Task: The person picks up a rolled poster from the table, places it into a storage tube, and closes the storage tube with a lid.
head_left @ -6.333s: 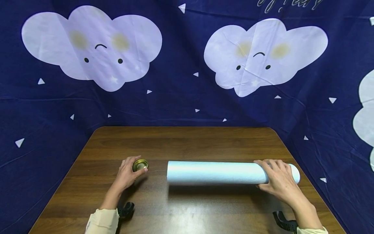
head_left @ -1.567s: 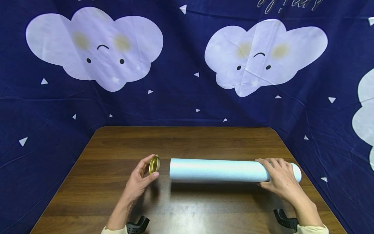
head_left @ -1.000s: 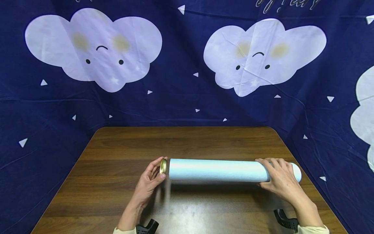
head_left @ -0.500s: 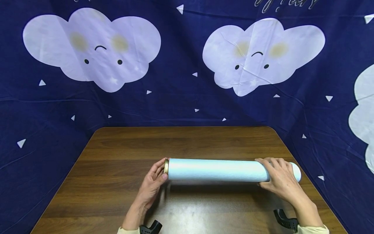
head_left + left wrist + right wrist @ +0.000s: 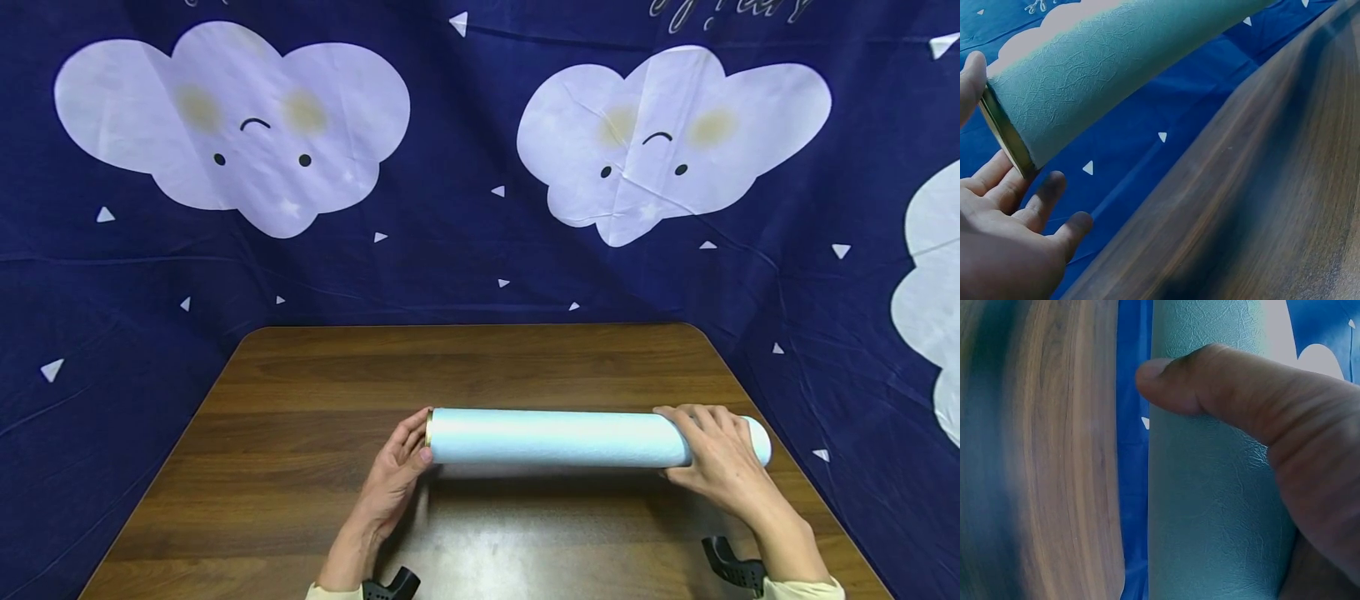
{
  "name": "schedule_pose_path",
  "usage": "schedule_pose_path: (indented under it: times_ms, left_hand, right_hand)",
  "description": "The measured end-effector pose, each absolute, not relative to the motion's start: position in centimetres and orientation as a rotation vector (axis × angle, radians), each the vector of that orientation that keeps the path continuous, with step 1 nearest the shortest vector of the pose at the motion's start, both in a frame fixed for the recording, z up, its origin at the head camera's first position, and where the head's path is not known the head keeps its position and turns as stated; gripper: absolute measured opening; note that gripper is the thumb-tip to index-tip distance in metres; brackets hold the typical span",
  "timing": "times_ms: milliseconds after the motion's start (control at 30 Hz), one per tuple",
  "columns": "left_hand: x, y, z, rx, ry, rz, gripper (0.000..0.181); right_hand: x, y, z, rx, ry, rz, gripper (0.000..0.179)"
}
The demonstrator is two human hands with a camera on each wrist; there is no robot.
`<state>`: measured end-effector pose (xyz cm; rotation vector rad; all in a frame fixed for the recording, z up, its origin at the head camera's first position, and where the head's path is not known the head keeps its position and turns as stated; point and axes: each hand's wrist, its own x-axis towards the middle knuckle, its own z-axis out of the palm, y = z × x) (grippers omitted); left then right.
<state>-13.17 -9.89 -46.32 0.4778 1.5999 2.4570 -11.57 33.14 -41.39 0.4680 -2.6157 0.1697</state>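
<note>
A long pale-blue tube (image 5: 555, 438) with a crinkled, leathery surface lies level across the head view, held over the table with its shadow beneath. At its left end sits a gold metal lid (image 5: 1005, 130), flush against the tube's edge in the left wrist view. My left hand (image 5: 395, 473) pinches this lid between thumb and fingers; two other fingers stick out loosely below it. Near the tube's right end my right hand (image 5: 717, 457) grips round it from above, its thumb (image 5: 1191, 381) lying across the near side. The tube's far right tip shows past that hand.
Below is a brown wood-grain table (image 5: 480, 367) with rounded back corners. A dark-blue cloth (image 5: 450, 275) printed with clouds and small triangles hangs behind it. Black wrist mounts (image 5: 393, 583) show under both forearms, next to cream sleeves.
My left hand has picked the gold lid off the table, turned it on edge, and carried it right onto the tube's left end. The right hand keeps its grip, nearly still.
</note>
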Motion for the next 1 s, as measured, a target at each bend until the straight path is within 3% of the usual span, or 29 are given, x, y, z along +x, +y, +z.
schedule_pose_path:
  times_ms: [733, 1000]
  left_hand:
    - [-13.00, -9.63, -46.73, 0.392, 1.470, 2.443, 0.058]
    - [-13.13, -9.39, -46.88, 0.482, 1.401, 2.443, 0.051]
  right_hand:
    - [-11.61, 33.16, -41.17, 0.483, -2.631, 0.157, 0.083]
    - [-11.60, 33.48, -41.17, 0.485, -2.625, 0.145, 0.084]
